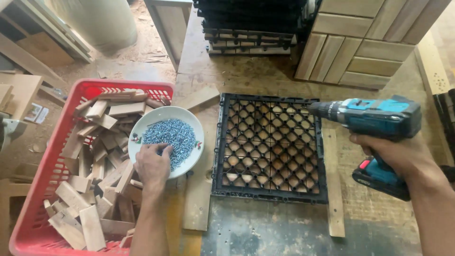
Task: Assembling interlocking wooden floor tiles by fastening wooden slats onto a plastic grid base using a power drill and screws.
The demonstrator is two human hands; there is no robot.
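The left hand (152, 164) pinches into the screws (171, 134) heaped in the white bowl (189, 163); whether it grips any, I cannot tell. The right hand (395, 154) clenches the blue drill (379, 118), its tip above the black grid tile (270, 147) lying between both hands.

Left hand (152, 163) in white bowl (192, 163) of screws (170, 135), right hand (395, 154) gripping blue drill (379, 118), black grid tile (270, 147) between

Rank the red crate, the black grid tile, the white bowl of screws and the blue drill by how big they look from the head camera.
1. Red crate, though partly cut off by the frame.
2. Black grid tile.
3. Blue drill and white bowl: look alike in size, so unranked; the drill is held nearer the camera.
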